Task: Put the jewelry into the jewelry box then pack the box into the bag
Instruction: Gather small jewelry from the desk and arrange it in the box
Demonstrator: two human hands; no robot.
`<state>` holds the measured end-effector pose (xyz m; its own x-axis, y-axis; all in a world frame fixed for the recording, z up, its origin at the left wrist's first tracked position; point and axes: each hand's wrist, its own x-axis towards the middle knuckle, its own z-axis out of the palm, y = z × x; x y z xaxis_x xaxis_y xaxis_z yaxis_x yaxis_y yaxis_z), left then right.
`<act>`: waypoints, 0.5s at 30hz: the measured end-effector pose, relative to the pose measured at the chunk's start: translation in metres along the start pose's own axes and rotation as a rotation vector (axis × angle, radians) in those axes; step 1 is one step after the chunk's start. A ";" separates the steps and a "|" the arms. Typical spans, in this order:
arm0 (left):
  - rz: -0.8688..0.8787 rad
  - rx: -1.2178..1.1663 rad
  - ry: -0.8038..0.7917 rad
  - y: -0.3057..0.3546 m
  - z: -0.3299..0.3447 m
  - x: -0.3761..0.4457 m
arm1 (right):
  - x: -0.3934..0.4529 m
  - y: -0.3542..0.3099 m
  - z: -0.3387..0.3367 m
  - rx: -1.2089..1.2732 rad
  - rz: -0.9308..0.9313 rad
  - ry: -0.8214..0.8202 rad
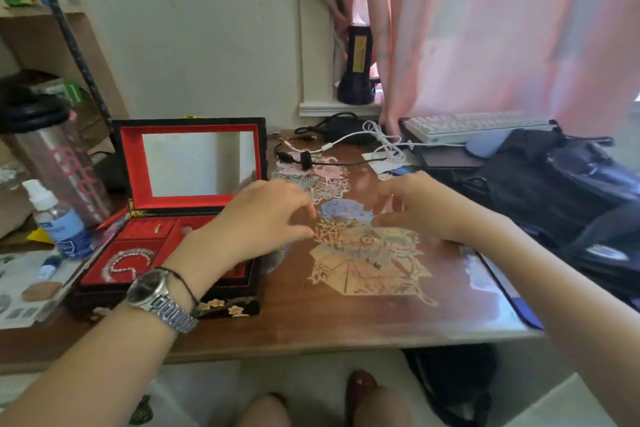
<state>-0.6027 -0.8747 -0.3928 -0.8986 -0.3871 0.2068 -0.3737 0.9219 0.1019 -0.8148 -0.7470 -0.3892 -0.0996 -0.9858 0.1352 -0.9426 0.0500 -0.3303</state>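
Both hands hover over the middle of the counter (pixel 346 315), fingers curled inward toward each other above the decorated inlay. The left hand (pixel 266 215) sits just beside the right wall of the jewelry box (pixel 166 288); the right hand (pixel 419 208) is nearer the bag (pixel 561 191). Whether either pinches a fine piece cannot be told: the fingertips are blurred and nothing is plainly visible between them. The box stands open toward the counter's left edge, lid upright. Count: one box, several red-lined compartments; one pale beaded strand (pixel 130 262) coiled in the front-left compartment; one small pale item (pixel 157 228) in the rear-left compartment; one dark bag at the right edge. In judgement, the packing of jewelry is in hand. Any piece held should be carried low over the box wall and lowered into a free compartment, kept apart from the strand to avoid tangling, before the lid is closed.
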 end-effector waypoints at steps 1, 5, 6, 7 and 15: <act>0.022 0.026 -0.015 0.006 0.005 0.006 | -0.004 0.007 0.002 -0.027 0.023 -0.009; 0.137 0.134 -0.068 0.030 0.026 0.026 | -0.018 0.030 0.010 -0.079 0.110 -0.038; 0.155 0.148 -0.096 0.035 0.030 0.030 | -0.021 0.034 0.013 -0.081 0.125 -0.039; 0.171 0.159 -0.127 0.039 0.035 0.034 | -0.024 0.038 0.015 -0.081 0.136 -0.040; 0.222 -0.054 -0.277 0.058 0.060 0.052 | -0.034 0.046 0.025 -0.055 0.160 -0.060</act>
<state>-0.6852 -0.8402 -0.4348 -0.9875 -0.1524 -0.0413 -0.1566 0.9781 0.1367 -0.8470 -0.7150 -0.4320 -0.2324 -0.9722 0.0285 -0.9324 0.2143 -0.2911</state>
